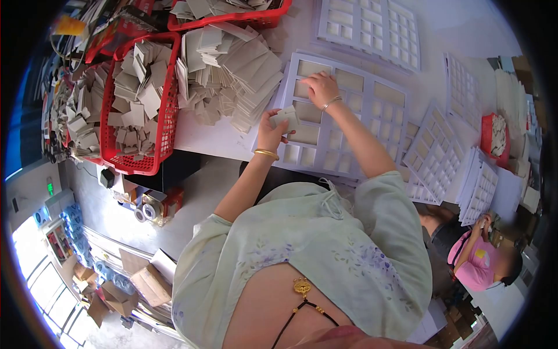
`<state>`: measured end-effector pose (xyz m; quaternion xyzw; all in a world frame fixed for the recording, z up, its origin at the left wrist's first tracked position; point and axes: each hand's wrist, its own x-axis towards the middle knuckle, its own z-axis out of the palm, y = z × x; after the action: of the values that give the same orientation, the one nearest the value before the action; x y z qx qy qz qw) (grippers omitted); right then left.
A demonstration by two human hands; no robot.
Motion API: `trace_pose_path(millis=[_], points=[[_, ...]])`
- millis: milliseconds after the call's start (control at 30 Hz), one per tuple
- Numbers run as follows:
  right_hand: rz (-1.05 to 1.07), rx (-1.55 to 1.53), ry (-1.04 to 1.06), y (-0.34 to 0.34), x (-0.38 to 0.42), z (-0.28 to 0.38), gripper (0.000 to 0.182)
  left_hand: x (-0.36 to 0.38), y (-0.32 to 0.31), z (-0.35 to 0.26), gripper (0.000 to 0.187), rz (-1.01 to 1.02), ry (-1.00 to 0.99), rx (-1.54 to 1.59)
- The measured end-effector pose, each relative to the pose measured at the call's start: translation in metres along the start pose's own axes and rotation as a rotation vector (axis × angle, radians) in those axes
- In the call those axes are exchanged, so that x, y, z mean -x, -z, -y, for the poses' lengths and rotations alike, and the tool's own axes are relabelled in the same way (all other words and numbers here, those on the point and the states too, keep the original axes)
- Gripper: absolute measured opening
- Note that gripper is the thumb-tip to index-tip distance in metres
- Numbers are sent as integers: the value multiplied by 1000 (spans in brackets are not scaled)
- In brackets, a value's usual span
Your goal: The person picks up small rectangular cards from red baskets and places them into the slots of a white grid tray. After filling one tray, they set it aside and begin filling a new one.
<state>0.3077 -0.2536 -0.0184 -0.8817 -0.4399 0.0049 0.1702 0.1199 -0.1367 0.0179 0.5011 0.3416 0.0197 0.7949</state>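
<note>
My left hand (272,129) holds a small stack of grey cards (286,119) at the near left edge of a white compartment tray (368,99). Over the tray's upper left openings is my right hand (321,89), its fingers bent downward; whether anything is between its fingertips is too small to tell. Grey pieces fill the larger openings around the hands, while the smaller openings at the right and bottom look pale. The tray rests on other white trays on the table.
Red baskets (167,125) of grey cards stand at the left, beside a loose card pile (238,70). More white trays (372,29) lie at the top and right. A co-worker in pink (475,262) sits at the right, near a small red basket (487,136).
</note>
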Motion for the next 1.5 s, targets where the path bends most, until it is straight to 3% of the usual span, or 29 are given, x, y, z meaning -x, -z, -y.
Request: trace_pose_path(millis=[167,367,467,567,667,767,867,967,1100,1200,1400,1500], points=[[151,128,-12,17,5,14,38,2,-2,3,37,-23,-12,19],[-67,97,41,18,10,25,26,0,-10,-1,42,-62,-64,-66],[25,158,-18,9,10,25,20,-2,-13,-1,42,-39,-74,-94],[-129,-199,-42,14,10,23,14,-4,-17,0,36,-24,-112,-85],[307,-991,-403,42,22,32,15,-7,-19,3,31,-10,-160,-56],[128,-999,-273,28,36,16,17,-12,-25,5,31,50,-152,-47],[-95,-1056,-676,32,34,-4,11,-14,-29,8,29,10,-127,-68],[-164,-1022,-691,34,25,-23,8,-17,-28,13,27,-35,-125,-88],[-57,-623,-415,19,22,-50,7,-15,-25,15,26,-63,-113,-86],[53,-543,-443,31,23,-44,9,-14,-21,18,26,-71,-93,-75],[-50,-510,-450,22,26,-43,7,-12,-23,17,26,-90,-78,-97],[-16,-636,-433,11,28,-48,7,-13,-23,19,26,-86,-86,-93]])
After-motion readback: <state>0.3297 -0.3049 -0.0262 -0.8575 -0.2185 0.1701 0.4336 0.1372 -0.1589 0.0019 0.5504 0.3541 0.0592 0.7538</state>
